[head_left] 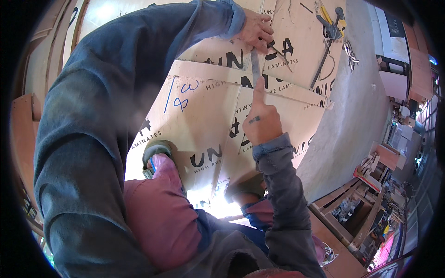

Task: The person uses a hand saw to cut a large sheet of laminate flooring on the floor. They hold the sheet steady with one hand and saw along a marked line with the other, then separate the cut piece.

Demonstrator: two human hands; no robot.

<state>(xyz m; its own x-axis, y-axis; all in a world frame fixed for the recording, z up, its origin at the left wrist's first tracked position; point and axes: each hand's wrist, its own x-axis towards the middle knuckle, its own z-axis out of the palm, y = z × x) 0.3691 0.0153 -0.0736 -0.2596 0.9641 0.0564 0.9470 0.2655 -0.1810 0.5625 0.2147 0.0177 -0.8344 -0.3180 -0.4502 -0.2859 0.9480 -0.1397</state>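
Two hands work a metal ruler (255, 65) lying flat across the brown laminate sheets (204, 116). I see my right hand (261, 121) with its index finger stretched out, pressing the ruler's near end, the other fingers curled under. My left hand (256, 28) pinches the far end, fingers bunched together. Pliers (330, 25) lie well apart on the sheets, beyond the ruler.

A grey concrete floor (352, 106) runs toward three o'clock, where stacked wooden boards (384, 155) and cluttered shelves (398, 32) crowd the workshop. Bright daylight glares at eleven o'clock; plywood panels (23, 134) lean at nine o'clock.
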